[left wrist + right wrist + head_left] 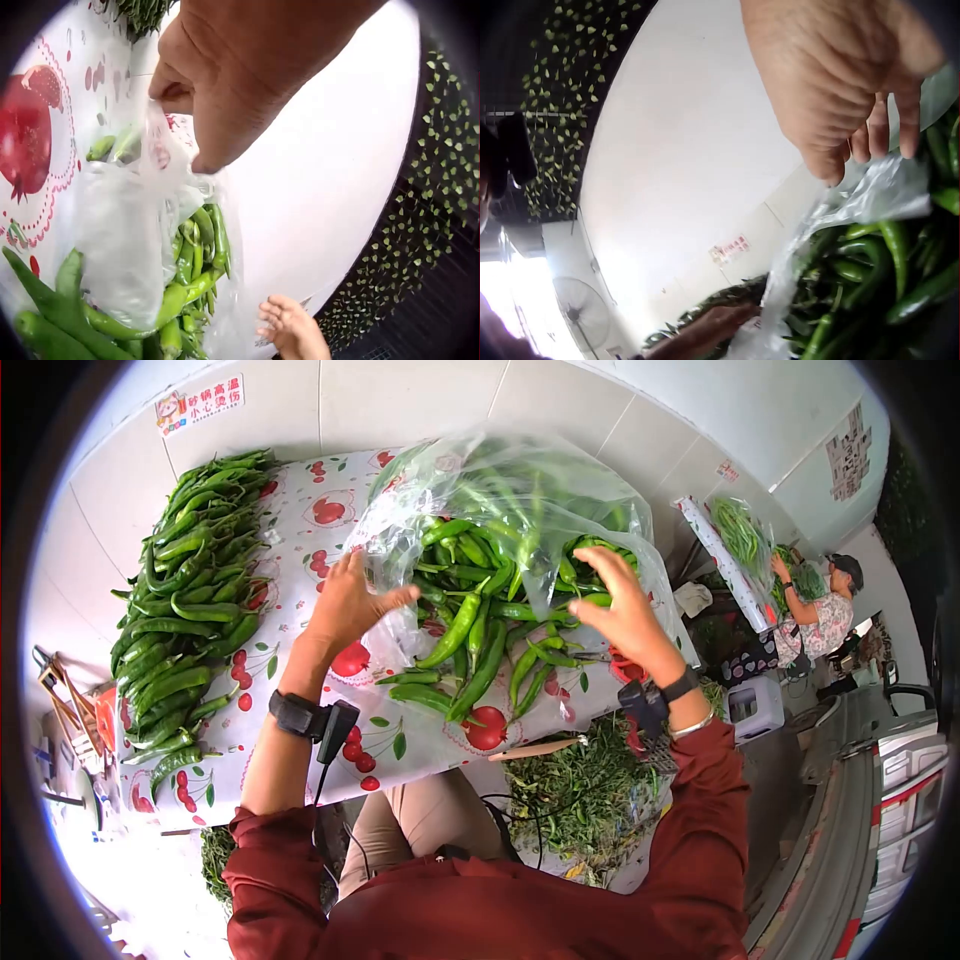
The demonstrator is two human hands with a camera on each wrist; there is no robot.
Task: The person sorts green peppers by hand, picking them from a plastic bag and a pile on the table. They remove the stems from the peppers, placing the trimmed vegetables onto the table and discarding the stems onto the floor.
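Note:
Green peppers (455, 630) spill from the mouth of a clear plastic bag (590, 485) lying on the table. At the bag's left edge is my left hand (350, 605), its thumb spread away from the fingers; in the left wrist view the fingers touch the raised film (155, 139). Across the mouth, my right hand (628, 615) has thumb and fingers apart. The right wrist view shows its fingers pointing down at the bag's edge (889, 184), over peppers (866, 262). Neither hand holds a pepper.
A long pile of peppers (185, 610) lines the table's left side. The cloth (310, 600) has red fruit prints. Greens (590, 800) lie below the front edge. At the far right, a person in a cap (825, 610) handles bagged produce (740, 535).

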